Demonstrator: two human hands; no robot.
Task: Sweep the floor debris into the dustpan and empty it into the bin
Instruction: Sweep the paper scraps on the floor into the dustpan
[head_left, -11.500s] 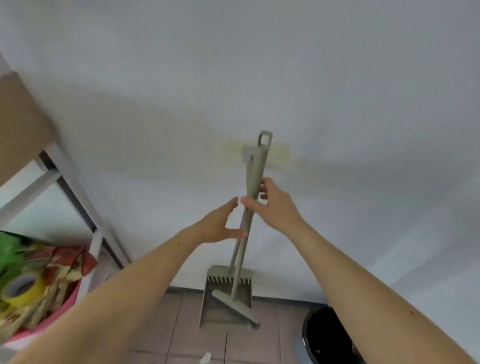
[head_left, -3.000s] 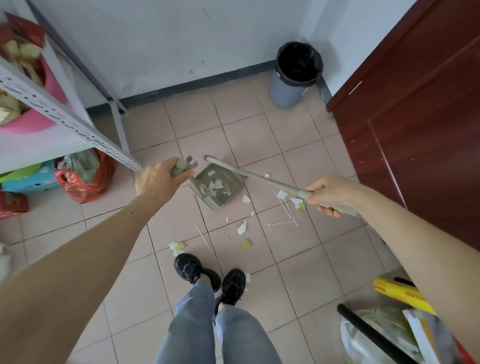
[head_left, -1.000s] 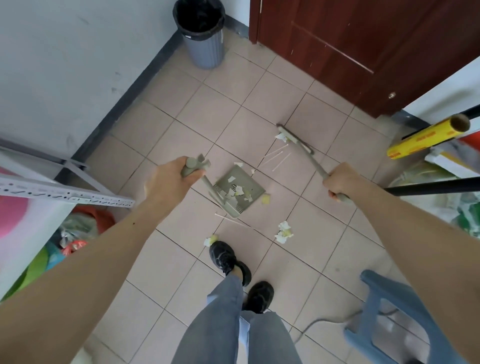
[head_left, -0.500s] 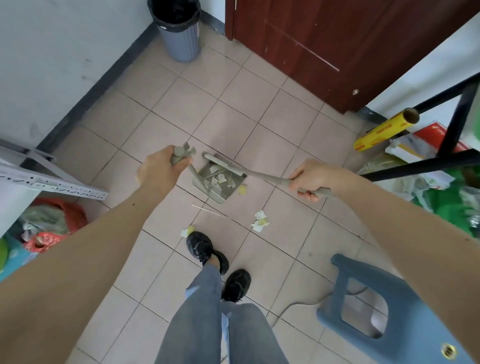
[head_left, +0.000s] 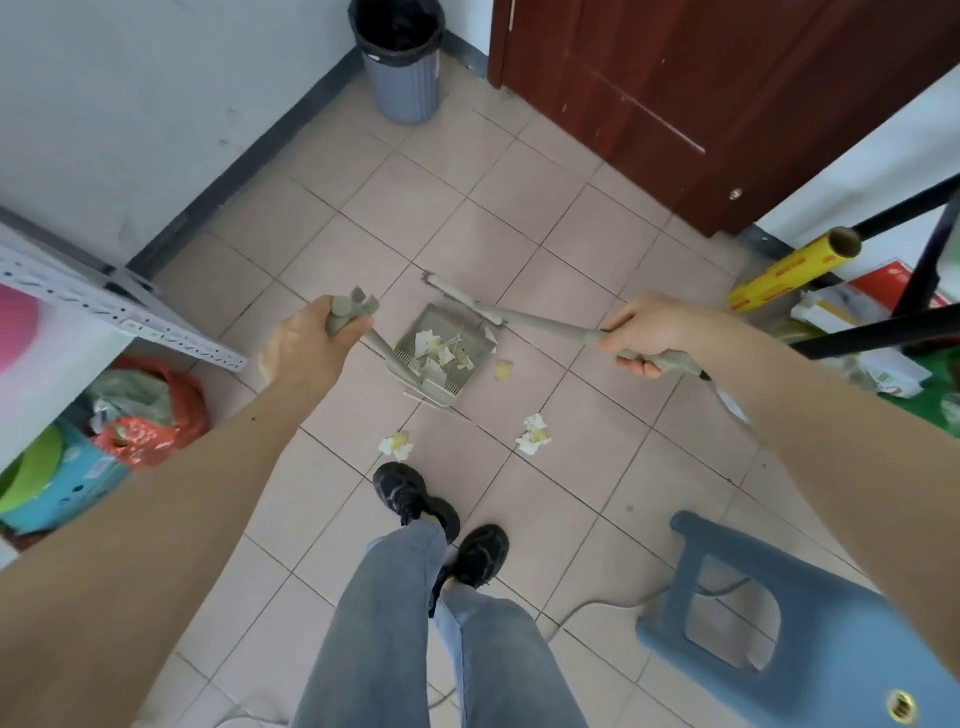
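A grey-green dustpan (head_left: 470, 330) rests on the tiled floor with several paper scraps inside. My left hand (head_left: 306, 348) grips the top of its long handle. My right hand (head_left: 649, 332) holds the matching broom (head_left: 540, 323), whose head lies at the pan's far open edge. Loose debris stays on the tiles: a yellow bit (head_left: 503, 370) right of the pan, a crumpled white-yellow wad (head_left: 533, 441) and another wad (head_left: 396, 445) close to my shoes. A grey bin (head_left: 400, 62) with a black liner stands in the far corner.
A dark red door (head_left: 701, 93) closes the far right. A metal shelf (head_left: 119, 317) with bags under it stands at left. A blue plastic stool (head_left: 800, 618) and a cable lie near right. Clutter with a yellow roll (head_left: 789, 270) fills the right side.
The broom head has swung back from over the pan to its far edge. More scraps lie inside the pan. My view has shifted slightly, both hands keep their grips.
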